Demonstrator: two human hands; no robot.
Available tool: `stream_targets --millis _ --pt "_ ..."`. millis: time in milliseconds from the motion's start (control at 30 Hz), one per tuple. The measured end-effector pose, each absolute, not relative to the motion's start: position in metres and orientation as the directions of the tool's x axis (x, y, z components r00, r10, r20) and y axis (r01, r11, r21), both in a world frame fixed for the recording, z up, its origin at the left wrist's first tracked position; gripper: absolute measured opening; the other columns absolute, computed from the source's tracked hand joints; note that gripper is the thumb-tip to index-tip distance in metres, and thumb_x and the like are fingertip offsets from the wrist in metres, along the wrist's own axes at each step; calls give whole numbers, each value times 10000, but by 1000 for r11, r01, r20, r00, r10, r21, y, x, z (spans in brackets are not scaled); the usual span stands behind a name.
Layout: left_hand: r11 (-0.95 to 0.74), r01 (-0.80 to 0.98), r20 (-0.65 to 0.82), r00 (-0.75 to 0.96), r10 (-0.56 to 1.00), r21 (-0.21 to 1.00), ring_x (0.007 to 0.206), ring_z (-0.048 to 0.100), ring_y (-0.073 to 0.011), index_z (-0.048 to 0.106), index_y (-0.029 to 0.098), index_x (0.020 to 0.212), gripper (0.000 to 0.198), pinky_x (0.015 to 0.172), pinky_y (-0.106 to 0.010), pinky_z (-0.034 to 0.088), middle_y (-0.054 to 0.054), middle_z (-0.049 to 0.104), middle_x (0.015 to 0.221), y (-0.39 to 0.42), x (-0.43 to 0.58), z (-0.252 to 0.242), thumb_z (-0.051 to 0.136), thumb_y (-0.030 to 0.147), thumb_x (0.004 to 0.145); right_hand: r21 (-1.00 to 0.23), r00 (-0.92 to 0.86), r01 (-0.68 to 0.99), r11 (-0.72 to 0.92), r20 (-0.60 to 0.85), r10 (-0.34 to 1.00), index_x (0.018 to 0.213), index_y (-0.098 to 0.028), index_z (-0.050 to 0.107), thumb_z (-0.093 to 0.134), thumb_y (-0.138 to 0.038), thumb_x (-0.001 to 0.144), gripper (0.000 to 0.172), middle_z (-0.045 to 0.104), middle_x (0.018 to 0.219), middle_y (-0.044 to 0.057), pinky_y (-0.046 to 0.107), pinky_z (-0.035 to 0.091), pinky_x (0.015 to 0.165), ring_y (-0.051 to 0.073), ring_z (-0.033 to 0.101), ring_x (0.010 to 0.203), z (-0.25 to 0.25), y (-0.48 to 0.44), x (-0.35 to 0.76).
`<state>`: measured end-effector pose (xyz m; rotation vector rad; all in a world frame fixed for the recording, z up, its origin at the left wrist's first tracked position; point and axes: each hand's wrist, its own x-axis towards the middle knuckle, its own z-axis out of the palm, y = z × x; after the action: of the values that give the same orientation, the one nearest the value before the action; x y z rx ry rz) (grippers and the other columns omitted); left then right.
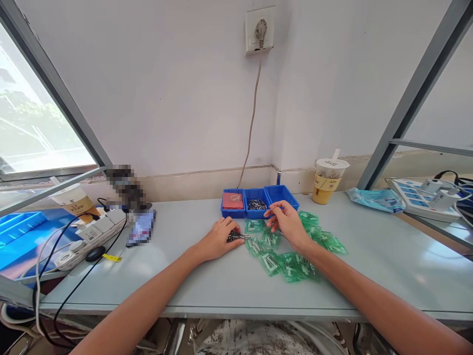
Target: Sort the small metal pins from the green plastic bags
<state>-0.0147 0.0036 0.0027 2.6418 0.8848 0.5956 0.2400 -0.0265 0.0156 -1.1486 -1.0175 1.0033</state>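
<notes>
My left hand (220,240) rests on the table, its thumb and fingers curled round a small bunch of screws (238,236). My right hand (287,224) is raised over several small green plastic bags, fingers bent and drawn together; whatever they pinch is too small to make out. The green bags (270,263) lie spread below and right of my hands, with metal screws showing inside. Just beyond my hands, three blue bins stand in a row. The left bin (233,214) has red packets (232,200), the middle bin (254,215) loose screws (257,203); the right bin (284,191) is partly hidden by my right hand.
A drink cup (327,183) stands behind at right, beside a light-blue packet (377,199). Power strips (99,229) with cables and a phone (142,228) lie at left. Grey metal posts (414,84) frame the table (177,291), with a wall behind.
</notes>
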Motion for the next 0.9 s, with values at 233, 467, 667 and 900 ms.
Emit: stream_targets --millis 233,467,667,900 --pt "-752 529 299 700 648 393 965 536 -230 601 211 982 331 903 -379 421 -52 615 1044 6 -13 -1 595 542 991 -982 172 -15 189 184 968 1084 -231 586 599 -526 905 345 491 752 -54 218 414 381 95 466 504 13 -27 237" --pt "-751 521 309 695 649 406 982 551 -226 604 221 1016 256 904 -380 411 -42 638 1049 7 -11 -2 580 475 1018 -975 82 2 223 222 972 1272 -251 654 572 -525 940 438 472 762 -35 232 426 454 95 443 530 17 -32 240" --pt "-747 522 304 694 652 410 995 549 -230 611 225 1018 235 910 -384 415 -44 630 1054 7 -11 -2 562 454 1029 -981 69 -16 192 191 979 1180 -236 644 623 -580 915 435 449 653 -61 249 449 490 118 444 536 11 -28 241" --pt "-767 508 316 709 631 392 988 538 -224 613 229 1051 223 920 -377 409 -42 623 1054 8 -12 -3 515 430 1054 -979 0 19 205 205 979 893 -220 563 603 -636 924 419 496 706 -50 238 430 467 104 468 532 6 -25 240"
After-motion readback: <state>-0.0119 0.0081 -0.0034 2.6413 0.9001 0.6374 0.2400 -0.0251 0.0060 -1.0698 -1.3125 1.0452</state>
